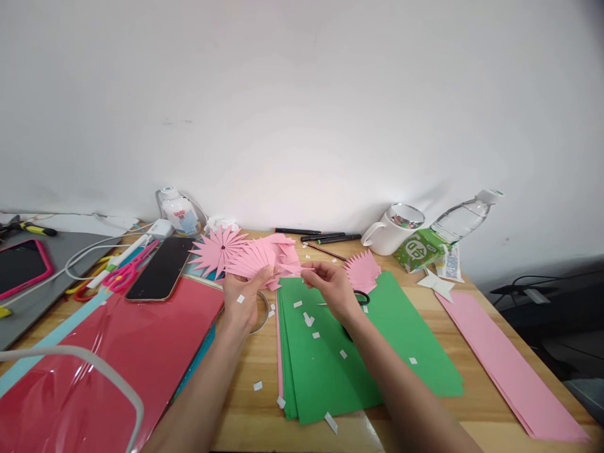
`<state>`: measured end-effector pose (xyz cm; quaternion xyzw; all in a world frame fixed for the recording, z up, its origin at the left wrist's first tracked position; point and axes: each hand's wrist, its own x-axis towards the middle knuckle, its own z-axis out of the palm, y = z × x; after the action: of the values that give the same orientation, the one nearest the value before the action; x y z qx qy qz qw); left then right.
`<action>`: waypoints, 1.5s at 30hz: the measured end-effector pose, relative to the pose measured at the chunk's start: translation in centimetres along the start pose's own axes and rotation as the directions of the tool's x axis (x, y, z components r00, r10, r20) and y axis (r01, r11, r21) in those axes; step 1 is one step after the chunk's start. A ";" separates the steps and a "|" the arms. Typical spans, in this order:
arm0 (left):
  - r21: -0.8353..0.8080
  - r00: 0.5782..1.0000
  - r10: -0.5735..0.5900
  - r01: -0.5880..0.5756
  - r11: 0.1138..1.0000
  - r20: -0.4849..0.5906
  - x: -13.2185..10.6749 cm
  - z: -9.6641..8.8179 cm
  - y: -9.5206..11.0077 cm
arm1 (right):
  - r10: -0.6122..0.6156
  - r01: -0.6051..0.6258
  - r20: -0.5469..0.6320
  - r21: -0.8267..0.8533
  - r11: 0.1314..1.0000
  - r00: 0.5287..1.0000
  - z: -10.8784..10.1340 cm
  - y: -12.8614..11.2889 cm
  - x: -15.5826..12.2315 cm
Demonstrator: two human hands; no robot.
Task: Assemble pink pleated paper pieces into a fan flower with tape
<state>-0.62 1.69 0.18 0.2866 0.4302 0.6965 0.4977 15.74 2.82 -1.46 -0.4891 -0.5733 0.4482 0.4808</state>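
Observation:
My left hand [241, 302] is closed on a pleated pink paper fan [252, 259], thumb on top, its folds spread toward the wall. A small white paper piece [240, 299] lies on the back of this hand. My right hand [330, 283] pinches with thumb and forefinger just right of the fan; what lies between the fingertips is too small to make out. Behind the left hand is a pointed pink paper rosette [221, 248]. Another pink pleated piece [363, 270] lies beyond the right hand. Black-handled scissors [362, 297] are partly hidden under the right wrist.
Green paper sheets [330, 384] with scattered white bits lie below my hands. At left are red sheets [108, 358], a phone [163, 269] and pink scissors [129, 269]. Markers [337, 239], a white mug [391, 233], a green box [418, 250] and a tilted bottle [465, 217] stand along the back.

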 end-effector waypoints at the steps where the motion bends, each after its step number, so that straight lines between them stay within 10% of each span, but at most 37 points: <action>1: 0.022 1.000 -0.004 0.004 1.000 0.026 -0.1 0.0 -0.2 | 0.035 -0.035 -0.009 0.086 0.996 0.999 -0.4 -0.1 -0.5; 12: 0.073 0.963 -0.156 0.144 0.987 0.218 -1.6 1.1 -1.4 | 0.160 -0.133 -0.010 0.505 0.853 0.987 0.9 0.9 -1.8; 26: 0.104 0.905 -0.382 0.369 0.924 0.189 -1.5 0.8 -0.8 | 0.199 -0.161 -0.080 0.336 0.928 0.977 -0.8 0.2 -1.7; 45: 0.186 0.933 -0.318 0.287 0.940 0.168 -1.8 1.0 -1.1 | 0.103 -0.108 0.031 0.301 0.948 0.994 -0.3 0.3 -2.0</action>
<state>1.32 0.49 -0.24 0.3225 0.4722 0.5434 0.6146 16.20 0.94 -1.97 -0.4365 -0.4747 0.5591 0.5210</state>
